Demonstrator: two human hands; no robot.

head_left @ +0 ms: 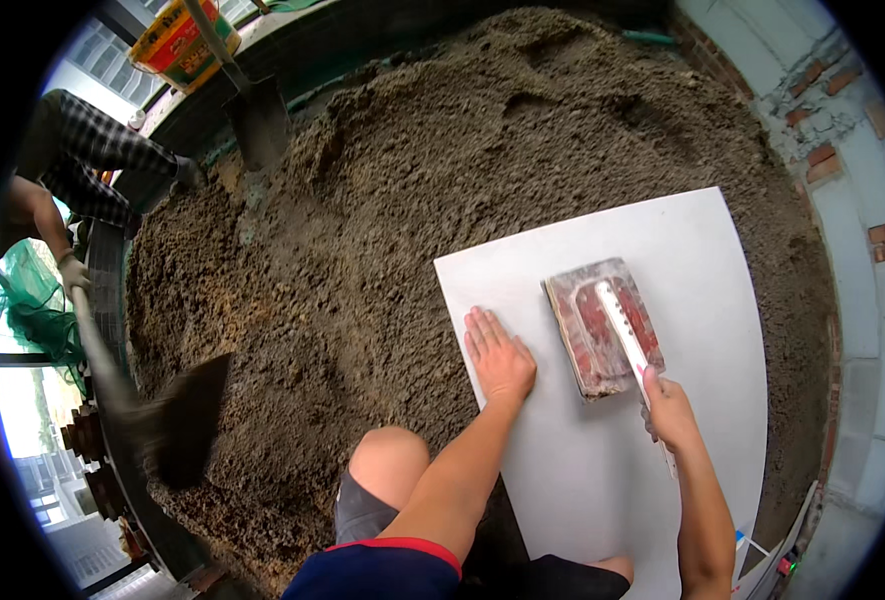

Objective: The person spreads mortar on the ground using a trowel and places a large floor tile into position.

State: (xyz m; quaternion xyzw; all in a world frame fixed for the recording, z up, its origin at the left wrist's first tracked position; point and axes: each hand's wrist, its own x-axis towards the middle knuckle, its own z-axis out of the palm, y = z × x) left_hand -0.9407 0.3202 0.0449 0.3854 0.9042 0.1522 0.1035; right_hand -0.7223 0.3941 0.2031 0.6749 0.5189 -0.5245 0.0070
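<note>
A large white tile point(592, 460) lies over the grey-brown mortar bed in front of me. My left hand point(502, 365) presses flat on its left part, fingers stretched out. My right hand point(668, 408) is wrapped round the pale, hole-studded handle of a flat rectangular tile beater point(584, 335). The beater's red, mortar-smeared head is over the upper middle of the tile; whether it touches the surface I cannot tell. My bare knee point(390, 462) is down at the tile's left side.
Loose mortar point(362, 230) spreads in a rough heap left of and beyond the tile. A co-worker's gloved hand point(73, 272) holds a shovel point(190, 420) at left. Another shovel point(260, 120) stands in the mix near a bucket point(184, 48). A part-brick wall point(862, 170) bounds the right.
</note>
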